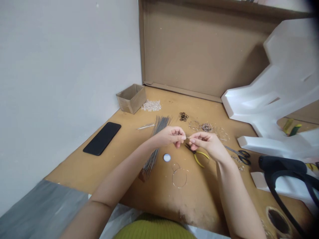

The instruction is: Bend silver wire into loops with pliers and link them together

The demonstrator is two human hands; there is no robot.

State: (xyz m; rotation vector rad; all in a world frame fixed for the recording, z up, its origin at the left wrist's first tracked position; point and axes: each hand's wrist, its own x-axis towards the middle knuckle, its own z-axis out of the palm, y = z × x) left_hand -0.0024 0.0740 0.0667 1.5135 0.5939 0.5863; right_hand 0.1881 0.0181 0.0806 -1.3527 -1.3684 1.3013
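Above the middle of the table my left hand (175, 134) and my right hand (204, 139) face each other, fingertips pinched. A short piece of thin wire (187, 137) spans the small gap, one end in each hand; my fingers hide the rest. Below my right hand lie yellow-handled pliers (199, 158), partly covered by it. A bundle of straight grey wires (161, 123) passes beneath my left hand and wrist. Nearer to me are a small round white-and-blue disc (166, 157) and a thin wire ring (179, 179).
A small cardboard box (131, 98) stands beside a pile of clear bits (152, 105). A black phone (102, 138) lies at left. Black rings (183, 116), wire loops (206, 127) and scissors (241, 155) lie behind and right. White foam (251, 99) borders the right side.
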